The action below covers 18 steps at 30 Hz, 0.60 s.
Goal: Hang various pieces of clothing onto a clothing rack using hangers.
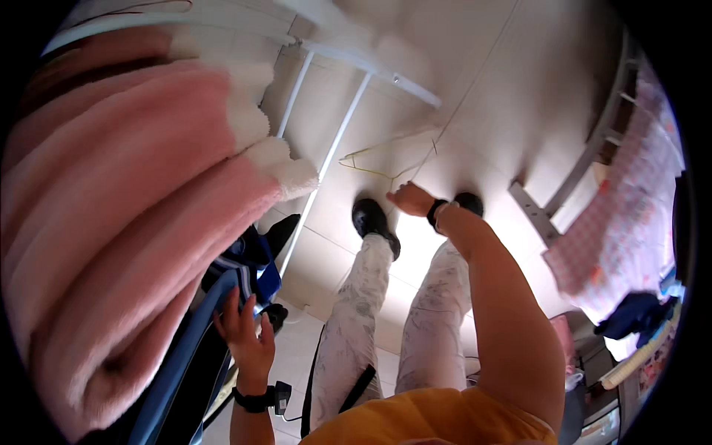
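Note:
My right hand (413,199) reaches forward above my feet with its fingers closed at the neck of a thin yellow-green clothes hanger (365,170). The hanger carries no garment, and its far parts are faint against the pale floor. My left hand (251,343) is open, fingers spread, beside dark blue clothing (248,259) with white stripes. Whether its fingertips touch that clothing I cannot tell. Above and left of this hand hangs a thick pink fleece blanket (148,170) with a cream fluffy edge, folded over a rail.
A white metal rack (326,159) stands at the left, its bars reaching over the tiled floor (475,96). On the right, a grey metal frame (575,174) stands by a pink checked cloth (615,222). Dark cloth (634,317) lies farther down there. My shoes (371,217) are below my hands.

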Motion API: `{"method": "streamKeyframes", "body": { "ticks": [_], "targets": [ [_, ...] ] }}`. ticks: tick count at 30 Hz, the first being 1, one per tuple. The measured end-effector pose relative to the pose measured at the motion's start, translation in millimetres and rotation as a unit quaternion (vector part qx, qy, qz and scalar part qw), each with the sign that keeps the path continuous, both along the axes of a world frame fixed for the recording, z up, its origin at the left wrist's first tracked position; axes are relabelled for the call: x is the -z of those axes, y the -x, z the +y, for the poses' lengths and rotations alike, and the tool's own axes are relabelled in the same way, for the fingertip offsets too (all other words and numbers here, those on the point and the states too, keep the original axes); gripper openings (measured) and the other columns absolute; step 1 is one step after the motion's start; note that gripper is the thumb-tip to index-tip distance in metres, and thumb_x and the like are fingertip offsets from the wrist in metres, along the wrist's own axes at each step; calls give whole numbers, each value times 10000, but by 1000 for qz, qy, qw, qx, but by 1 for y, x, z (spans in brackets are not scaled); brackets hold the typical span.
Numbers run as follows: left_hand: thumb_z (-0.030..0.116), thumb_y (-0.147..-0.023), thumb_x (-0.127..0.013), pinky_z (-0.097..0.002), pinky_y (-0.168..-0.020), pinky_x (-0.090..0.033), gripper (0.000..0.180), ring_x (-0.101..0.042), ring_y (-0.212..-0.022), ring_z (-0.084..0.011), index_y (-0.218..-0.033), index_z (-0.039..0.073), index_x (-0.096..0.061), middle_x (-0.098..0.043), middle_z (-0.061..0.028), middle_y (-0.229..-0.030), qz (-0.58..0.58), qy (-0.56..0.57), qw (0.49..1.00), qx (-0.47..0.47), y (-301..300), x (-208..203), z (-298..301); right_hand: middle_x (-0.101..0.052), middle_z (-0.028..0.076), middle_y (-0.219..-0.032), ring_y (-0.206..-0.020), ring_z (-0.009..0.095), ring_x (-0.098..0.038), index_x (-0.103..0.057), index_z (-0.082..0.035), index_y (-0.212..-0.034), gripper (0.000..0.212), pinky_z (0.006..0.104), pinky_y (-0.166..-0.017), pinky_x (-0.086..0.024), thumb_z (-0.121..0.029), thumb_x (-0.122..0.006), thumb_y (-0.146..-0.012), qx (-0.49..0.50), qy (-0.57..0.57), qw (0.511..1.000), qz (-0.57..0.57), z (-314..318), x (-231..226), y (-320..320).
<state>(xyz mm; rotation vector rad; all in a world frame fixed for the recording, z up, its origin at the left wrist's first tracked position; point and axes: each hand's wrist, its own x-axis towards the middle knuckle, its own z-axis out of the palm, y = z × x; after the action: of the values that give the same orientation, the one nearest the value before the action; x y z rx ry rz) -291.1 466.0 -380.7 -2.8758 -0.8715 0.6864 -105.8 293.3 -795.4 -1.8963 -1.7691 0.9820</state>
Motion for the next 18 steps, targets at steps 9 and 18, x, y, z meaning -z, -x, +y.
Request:
{"method": "streamKeyframes", "body": {
  "ticks": [9,18],
  "targets": [
    [257,-799,-629,-380,-991,-329,578,-413,-1190,-318,-1259,1,-390,-417,-204,-1283,-109,469,874,-58,-76,-49,-106,-535,102,-761,-754,300,-517,-576,-54,-922,255,383,-678,-422,1,-542,-676,66,-264,948,166,-68,-382,-69],
    [210,-959,-392,-223,-521,-355,206,-417,-588,-61,-908,85,-547,-439,44,-660,-213,666,694,-171,-152,-178,-162,-569,121,-963,-917,313,-539,-539,-38,-1012,346,386,-866,-385,-101,-656,-693,194,-375,904,71,-98,-644,-139]
  ]
}}
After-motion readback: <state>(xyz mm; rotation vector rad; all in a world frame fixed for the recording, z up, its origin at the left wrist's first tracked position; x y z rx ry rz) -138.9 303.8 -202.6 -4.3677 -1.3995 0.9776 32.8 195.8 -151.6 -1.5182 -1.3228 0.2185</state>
